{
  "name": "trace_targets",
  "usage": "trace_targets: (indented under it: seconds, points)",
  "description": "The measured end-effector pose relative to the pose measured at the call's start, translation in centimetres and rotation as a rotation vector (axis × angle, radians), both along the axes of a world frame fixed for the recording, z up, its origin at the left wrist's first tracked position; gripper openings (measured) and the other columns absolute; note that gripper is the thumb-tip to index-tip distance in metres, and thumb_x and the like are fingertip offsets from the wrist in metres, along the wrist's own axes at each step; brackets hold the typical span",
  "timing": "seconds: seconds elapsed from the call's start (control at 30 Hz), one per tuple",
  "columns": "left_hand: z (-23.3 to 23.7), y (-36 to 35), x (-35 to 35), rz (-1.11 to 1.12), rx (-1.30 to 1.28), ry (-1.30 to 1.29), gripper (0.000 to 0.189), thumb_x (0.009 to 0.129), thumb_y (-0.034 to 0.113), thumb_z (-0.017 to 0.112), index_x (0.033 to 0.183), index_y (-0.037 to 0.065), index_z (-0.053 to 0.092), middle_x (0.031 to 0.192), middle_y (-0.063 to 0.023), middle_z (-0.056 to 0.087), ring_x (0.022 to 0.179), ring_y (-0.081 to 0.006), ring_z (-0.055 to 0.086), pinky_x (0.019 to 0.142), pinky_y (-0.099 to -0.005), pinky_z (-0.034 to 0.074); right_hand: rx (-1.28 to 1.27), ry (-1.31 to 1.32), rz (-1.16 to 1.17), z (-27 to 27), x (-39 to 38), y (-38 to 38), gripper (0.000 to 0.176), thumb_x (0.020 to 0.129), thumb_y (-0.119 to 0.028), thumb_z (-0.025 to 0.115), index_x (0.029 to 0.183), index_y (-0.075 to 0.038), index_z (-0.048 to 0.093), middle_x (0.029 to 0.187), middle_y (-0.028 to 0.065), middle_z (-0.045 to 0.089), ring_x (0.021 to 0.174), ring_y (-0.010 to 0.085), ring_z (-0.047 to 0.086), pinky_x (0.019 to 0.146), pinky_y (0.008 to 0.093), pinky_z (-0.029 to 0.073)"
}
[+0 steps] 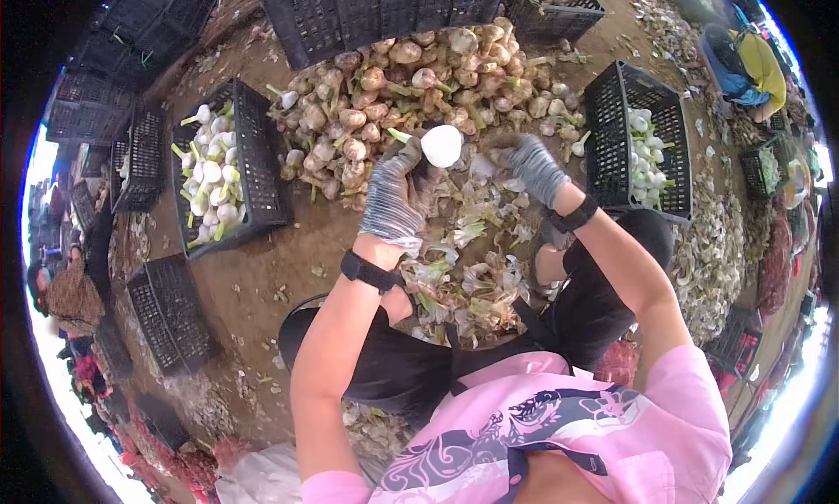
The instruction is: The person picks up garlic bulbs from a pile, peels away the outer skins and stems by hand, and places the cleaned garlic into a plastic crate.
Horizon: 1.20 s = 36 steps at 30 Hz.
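My left hand (392, 192), in a grey striped glove, is closed on a peeled white garlic bulb (442, 146) with a short green stem. To its right, my right hand (535, 166) wears a matching glove, its fingers drawn together and slightly blurred; a pale smear shows at the fingertips, and I cannot make out what they hold. Just beyond both hands spreads a pile of unpeeled garlic (350, 119) with brownish skins. Loose garlic skins (476, 285) lie on the ground below the hands, between my legs.
A black crate (267, 167) of cleaned garlic bulbs stands at the left, and a similar crate (603, 145) at the right. Behind the pile is a large black crate (376, 14). Another crate (175, 316) sits lower left. A person in yellow (759, 62) is at the upper right.
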<state>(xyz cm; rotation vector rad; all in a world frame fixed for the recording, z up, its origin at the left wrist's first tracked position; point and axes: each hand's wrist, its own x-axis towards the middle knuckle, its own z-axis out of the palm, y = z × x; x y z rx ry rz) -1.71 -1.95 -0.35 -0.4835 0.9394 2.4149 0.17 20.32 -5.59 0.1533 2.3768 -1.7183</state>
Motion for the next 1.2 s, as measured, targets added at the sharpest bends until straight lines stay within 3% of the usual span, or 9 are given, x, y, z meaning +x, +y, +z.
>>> trace_targets:
  seconds: [0.03, 0.23, 0.3, 0.37, 0.6, 0.87, 0.9, 0.97, 1.2]
  points:
    - [-0.1, -0.1, -0.1, -0.019, 0.062, -0.033, 0.016, 0.085, 0.012, 0.054, 0.097, 0.001, 0.057, 0.094, -0.0062, 0.06, 0.082, -0.0138, 0.059, 0.065, -0.0231, 0.053, 0.571, 0.264, 0.342, -2.4, 0.2, 0.6, 0.018, 0.079, -0.004, 0.052, 0.095, 0.0, 0.057, 0.082, 0.0132, 0.062, 0.069, 0.0256, 0.061, 0.061, 0.0313, 0.049]
    - [-1.4, 1.1, 0.9, -0.387, -0.431, 0.202, 0.02, 0.081, 0.013, 0.061, 0.097, 0.002, 0.056, 0.088, -0.004, 0.058, 0.076, -0.0109, 0.056, 0.062, -0.0226, 0.048, -1.264, -0.645, -0.303, 0.2, 2.4, -3.4, 0.037, 0.089, -0.034, 0.046, 0.113, -0.006, 0.046, 0.107, 0.0096, 0.054, 0.088, 0.0191, 0.056, 0.075, 0.0364, 0.052]
    - [-1.5, 2.4, 2.2, -0.349, -0.451, 0.273, 0.032, 0.081, 0.012, 0.061, 0.109, 0.0, 0.051, 0.092, -0.0054, 0.058, 0.075, -0.0112, 0.056, 0.06, -0.0232, 0.048, -0.26, 0.225, 0.026, -2.1, 3.3, -2.2, 0.035, 0.086, -0.033, 0.053, 0.107, -0.006, 0.047, 0.1, 0.0091, 0.054, 0.084, 0.0217, 0.056, 0.076, 0.0399, 0.051]
    - [-1.1, 2.4, 2.9, -0.399, -0.53, 0.322, 0.038, 0.081, 0.013, 0.061, 0.114, 0.0, 0.048, 0.095, -0.0064, 0.057, 0.075, -0.0116, 0.056, 0.061, -0.0235, 0.049, -1.377, -0.569, -0.863, -2.4, 2.6, 0.5, 0.031, 0.081, -0.023, 0.054, 0.104, -0.002, 0.049, 0.092, 0.013, 0.055, 0.081, 0.0284, 0.055, 0.079, 0.0432, 0.047]
    - [-0.4, 0.7, 1.9, -0.432, -0.568, 0.189, 0.03, 0.083, 0.015, 0.059, 0.111, 0.005, 0.053, 0.106, -0.0039, 0.055, 0.084, -0.0102, 0.056, 0.066, -0.0237, 0.049, -1.876, 0.356, -0.72, -2.1, 3.1, 14.6, 0.045, 0.085, -0.036, 0.048, 0.113, -0.001, 0.047, 0.089, 0.0114, 0.056, 0.077, 0.0201, 0.055, 0.067, 0.032, 0.048]
    - [0.2, 0.5, 2.2, -0.376, -0.646, 0.325, 0.024, 0.084, 0.016, 0.057, 0.101, 0.0, 0.055, 0.081, -0.0061, 0.06, 0.073, -0.0133, 0.055, 0.064, -0.0259, 0.046, -0.324, -0.178, -0.449, -14.5, -7.2, 2.7, 0.033, 0.087, -0.01, 0.049, 0.12, -0.004, 0.045, 0.091, 0.0087, 0.059, 0.076, 0.0181, 0.055, 0.065, 0.029, 0.047]
    - [-0.5, 0.2, 2.1, -0.364, -0.745, 0.479, 0.023, 0.084, 0.015, 0.057, 0.101, 0.0, 0.056, 0.082, -0.0078, 0.061, 0.073, -0.0138, 0.056, 0.066, -0.0267, 0.046, -0.703, -0.249, -0.577, -12.1, -8.5, -0.5, 0.033, 0.089, -0.02, 0.047, 0.119, -0.006, 0.047, 0.086, 0.0078, 0.059, 0.078, 0.0159, 0.053, 0.066, 0.0283, 0.046]
    - [-0.2, 0.0, 1.3, -0.357, -0.723, 0.447, 0.022, 0.083, 0.013, 0.057, 0.1, -0.001, 0.055, 0.083, -0.0094, 0.061, 0.075, -0.0141, 0.056, 0.069, -0.0277, 0.046, 0.037, 0.207, -0.45, -17.0, -11.9, -3.1, 0.035, 0.08, -0.028, 0.062, 0.104, -0.004, 0.054, 0.086, 0.0095, 0.06, 0.066, 0.0201, 0.059, 0.057, 0.0351, 0.051]
    - [0.6, -0.5, -0.2, -0.357, -0.718, 0.3, 0.02, 0.083, 0.011, 0.055, 0.1, -0.001, 0.054, 0.081, -0.0072, 0.059, 0.069, -0.0121, 0.053, 0.064, -0.0272, 0.045, -1.033, -0.661, -1.077, -15.6, -22.6, -6.6, 0.037, 0.074, -0.044, 0.065, 0.088, -0.012, 0.056, 0.083, 0.0045, 0.055, 0.062, 0.0194, 0.052, 0.052, 0.0371, 0.049]
